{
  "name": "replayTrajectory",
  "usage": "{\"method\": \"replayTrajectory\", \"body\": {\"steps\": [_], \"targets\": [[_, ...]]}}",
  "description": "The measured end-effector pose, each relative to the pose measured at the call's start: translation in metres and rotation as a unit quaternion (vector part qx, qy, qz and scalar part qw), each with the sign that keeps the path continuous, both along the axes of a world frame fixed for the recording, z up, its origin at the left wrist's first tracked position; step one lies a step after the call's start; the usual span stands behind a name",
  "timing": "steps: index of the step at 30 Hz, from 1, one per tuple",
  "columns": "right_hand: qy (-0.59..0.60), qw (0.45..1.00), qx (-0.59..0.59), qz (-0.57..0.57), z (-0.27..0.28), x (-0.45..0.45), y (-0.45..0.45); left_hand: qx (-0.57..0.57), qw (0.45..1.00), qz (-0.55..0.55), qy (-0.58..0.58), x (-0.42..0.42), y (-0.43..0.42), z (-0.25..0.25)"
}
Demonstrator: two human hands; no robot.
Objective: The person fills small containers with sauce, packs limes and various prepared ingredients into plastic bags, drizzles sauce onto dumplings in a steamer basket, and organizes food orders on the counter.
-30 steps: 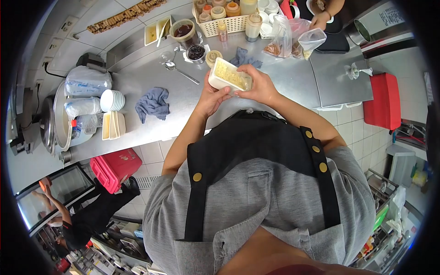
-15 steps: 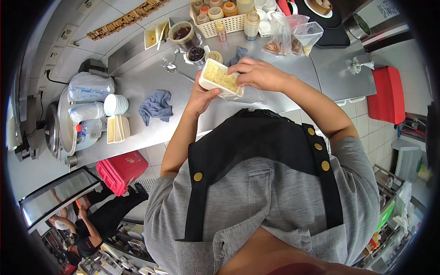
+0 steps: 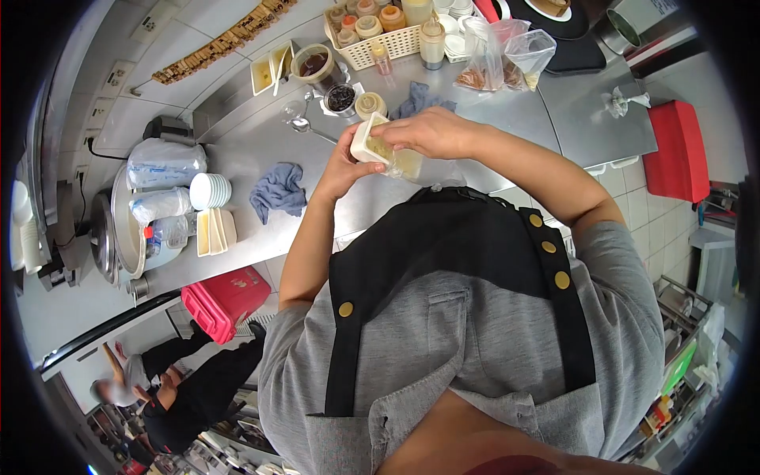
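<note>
My left hand (image 3: pixel 342 168) is wrapped round the left end of a small white rectangular tub (image 3: pixel 363 142), which is tilted toward the right. Pale yellow shredded food shows inside it. My right hand (image 3: pixel 431 133) lies over the tub's opening with its fingers at the food; the fingertips are partly hidden. Below the tub's right end is a clear plastic bag (image 3: pixel 408 165) with some of the pale food in it. An open-topped sauce jar (image 3: pixel 370 104) stands just behind the tub.
On the steel counter (image 3: pixel 507 119) are a blue cloth (image 3: pixel 279 192), a spoon (image 3: pixel 301 125), stacked cups (image 3: pixel 210 191), a basket of bottles (image 3: pixel 380 49) and filled bags (image 3: pixel 483 67). Two people (image 3: pixel 170 412) stand at the lower left, beyond a red bin (image 3: pixel 226 302).
The tub has gone from nearly level to tilted. My right hand has moved from its right end to over its opening. Food now shows in the bag. The other person's hand at the upper right has left view.
</note>
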State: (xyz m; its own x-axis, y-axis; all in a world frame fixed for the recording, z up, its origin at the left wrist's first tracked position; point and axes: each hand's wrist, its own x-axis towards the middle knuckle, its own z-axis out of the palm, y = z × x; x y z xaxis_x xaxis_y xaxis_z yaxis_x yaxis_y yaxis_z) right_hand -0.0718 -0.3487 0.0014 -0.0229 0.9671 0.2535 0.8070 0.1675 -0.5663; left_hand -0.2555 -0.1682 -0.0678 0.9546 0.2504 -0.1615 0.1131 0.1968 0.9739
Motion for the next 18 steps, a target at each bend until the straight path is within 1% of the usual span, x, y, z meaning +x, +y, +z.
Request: {"method": "replayTrajectory", "body": {"steps": [2, 3, 5, 10, 12, 16, 18], "targets": [[-0.006, 0.997, -0.065, 0.042, 0.002, 0.001, 0.006, 0.003, 1.0, -0.007, 0.003, 0.002, 0.0, 0.002], [-0.004, 0.997, -0.065, 0.039, 0.002, 0.001, 0.008, 0.007, 1.0, -0.011, 0.004, 0.004, 0.0, 0.002], [-0.046, 0.992, -0.103, 0.059, 0.007, 0.002, 0.014, 0.007, 1.0, -0.014, 0.0, 0.006, 0.0, 0.003], [-0.069, 0.988, -0.129, 0.058, 0.018, 0.004, 0.018, 0.027, 0.999, -0.009, -0.025, 0.012, 0.002, 0.004], [-0.068, 0.987, -0.135, 0.056, 0.017, 0.005, 0.016, 0.014, 0.999, 0.018, -0.046, 0.014, 0.005, 0.005], [-0.057, 0.987, -0.146, 0.045, 0.023, 0.006, 0.013, 0.032, 0.999, 0.003, -0.044, 0.018, 0.016, 0.014], [-0.061, 0.986, -0.148, 0.04, 0.024, 0.006, 0.011, 0.101, 0.994, -0.041, -0.015, 0.019, 0.02, 0.019]]}}
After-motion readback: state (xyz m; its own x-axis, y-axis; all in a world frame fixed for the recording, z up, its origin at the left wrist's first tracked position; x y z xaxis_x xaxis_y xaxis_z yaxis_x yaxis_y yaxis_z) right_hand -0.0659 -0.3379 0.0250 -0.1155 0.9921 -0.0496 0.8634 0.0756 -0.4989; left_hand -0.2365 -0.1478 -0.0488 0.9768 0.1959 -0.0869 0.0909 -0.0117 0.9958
